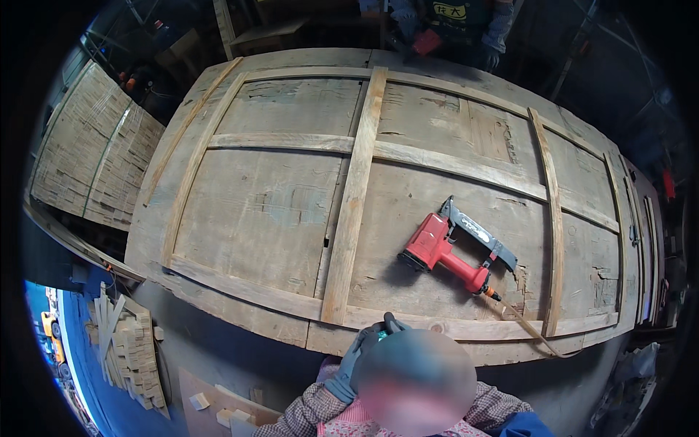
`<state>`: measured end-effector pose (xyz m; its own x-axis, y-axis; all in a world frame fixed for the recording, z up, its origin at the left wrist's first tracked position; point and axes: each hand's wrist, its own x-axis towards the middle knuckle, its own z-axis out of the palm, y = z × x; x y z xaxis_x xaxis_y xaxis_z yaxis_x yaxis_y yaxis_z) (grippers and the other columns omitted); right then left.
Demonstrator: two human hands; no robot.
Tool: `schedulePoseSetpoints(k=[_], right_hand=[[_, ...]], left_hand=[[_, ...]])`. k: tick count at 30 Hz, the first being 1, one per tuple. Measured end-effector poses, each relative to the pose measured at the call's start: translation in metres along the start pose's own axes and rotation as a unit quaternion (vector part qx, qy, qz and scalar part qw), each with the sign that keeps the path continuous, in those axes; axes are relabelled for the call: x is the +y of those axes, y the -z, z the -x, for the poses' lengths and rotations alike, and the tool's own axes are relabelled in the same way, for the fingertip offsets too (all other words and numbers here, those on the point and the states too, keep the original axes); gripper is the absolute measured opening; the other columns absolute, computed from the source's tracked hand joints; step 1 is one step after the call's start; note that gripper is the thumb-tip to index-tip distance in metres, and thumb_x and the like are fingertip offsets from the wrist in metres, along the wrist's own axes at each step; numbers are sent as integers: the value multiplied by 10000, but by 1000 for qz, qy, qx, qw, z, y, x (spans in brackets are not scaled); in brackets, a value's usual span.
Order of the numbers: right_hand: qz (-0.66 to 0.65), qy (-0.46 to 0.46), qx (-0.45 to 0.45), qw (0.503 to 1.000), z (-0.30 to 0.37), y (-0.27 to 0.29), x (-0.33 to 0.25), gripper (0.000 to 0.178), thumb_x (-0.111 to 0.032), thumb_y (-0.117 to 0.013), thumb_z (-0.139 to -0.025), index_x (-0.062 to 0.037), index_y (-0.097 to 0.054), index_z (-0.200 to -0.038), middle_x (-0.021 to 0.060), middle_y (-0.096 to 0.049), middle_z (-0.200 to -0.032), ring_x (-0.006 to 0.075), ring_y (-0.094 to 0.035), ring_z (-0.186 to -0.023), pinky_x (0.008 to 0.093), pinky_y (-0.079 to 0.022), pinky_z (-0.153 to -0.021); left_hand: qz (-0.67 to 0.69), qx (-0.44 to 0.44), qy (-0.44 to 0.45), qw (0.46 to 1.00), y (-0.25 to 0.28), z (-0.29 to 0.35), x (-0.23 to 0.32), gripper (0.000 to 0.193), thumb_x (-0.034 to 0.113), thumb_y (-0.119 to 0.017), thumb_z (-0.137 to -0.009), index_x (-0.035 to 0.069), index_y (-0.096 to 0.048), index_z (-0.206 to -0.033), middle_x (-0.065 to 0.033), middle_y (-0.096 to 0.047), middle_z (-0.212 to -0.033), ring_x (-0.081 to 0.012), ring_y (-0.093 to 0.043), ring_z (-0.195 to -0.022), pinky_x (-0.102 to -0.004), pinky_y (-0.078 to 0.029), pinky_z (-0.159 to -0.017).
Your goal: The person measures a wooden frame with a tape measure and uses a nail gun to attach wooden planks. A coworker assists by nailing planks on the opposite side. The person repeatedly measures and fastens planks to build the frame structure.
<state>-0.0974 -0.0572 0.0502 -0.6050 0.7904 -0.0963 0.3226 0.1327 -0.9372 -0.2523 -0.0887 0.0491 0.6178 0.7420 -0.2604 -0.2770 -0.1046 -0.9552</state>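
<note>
My left hand (355,358), in a grey-blue glove with dark fingertips, is raised at the near edge of a wooden frame (349,218). Its fingers look bent, and a round blurred patch covers part of them, so what they hold is hidden. A dark gloved fingertip (394,321) pokes up beside it; whose finger that is stays unclear. My right hand is hidden behind the patch; only its checked sleeve (502,408) shows. On the panel (247,197) inside the frame lies a red nail gun (429,244), untouched, its hose (528,328) running over the near batten.
Across the table a person (455,29) in a dark apron holds a red tool (426,42). Bundled wood strips (102,146) stand at left. Offcuts (131,342) are stacked low left, small blocks (233,416) in a box nearby. Loose battens (644,255) lie at right.
</note>
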Motion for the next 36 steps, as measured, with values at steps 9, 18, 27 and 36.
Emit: schedulePoseSetpoints(k=[9, 18, 27, 36], right_hand=[[37, -113, -131, 984, -31, -47, -46, 811, -424, -676, -729, -159, -299, -1397, 208, -491, -1144, 364, -552, -983, 399, -479, -829], [180, -273, -137, 935, 46, 48, 12, 564, -272, -719, -629, -114, -527, -1135, 161, -513, -1065, 338, -544, -974, 388, -455, -865], [159, -361, -144, 908, 109, 146, 40, 550, -183, -655, -690, -129, -526, -1222, 133, -522, -1048, 273, -532, -972, 344, -420, -897], [58, -355, -134, 923, 64, 74, 70, 520, -177, -703, -659, -68, -549, -1144, 122, -547, -999, 277, -549, -968, 336, -431, -877]], left_hand=[[-889, 217, -157, 372, -65, 75, 39, 399, 249, -702, -803, -5, -551, -1072, -58, -609, -950, -125, -580, -839, -243, -493, -747], [-717, 229, -354, 555, -207, 182, 126, 222, 275, -641, -847, 80, -602, -945, -94, -622, -905, -157, -594, -801, -247, -488, -592], [-509, 146, -698, 482, -353, 270, 224, 415, 447, -543, -872, 82, -568, -1067, -23, -610, -1006, -127, -578, -870, -237, -496, -727], [-759, 188, -459, 422, -216, 146, 169, 539, 443, -519, -893, 4, -488, -1203, -124, -582, -1122, -171, -574, -895, -270, -493, -745]])
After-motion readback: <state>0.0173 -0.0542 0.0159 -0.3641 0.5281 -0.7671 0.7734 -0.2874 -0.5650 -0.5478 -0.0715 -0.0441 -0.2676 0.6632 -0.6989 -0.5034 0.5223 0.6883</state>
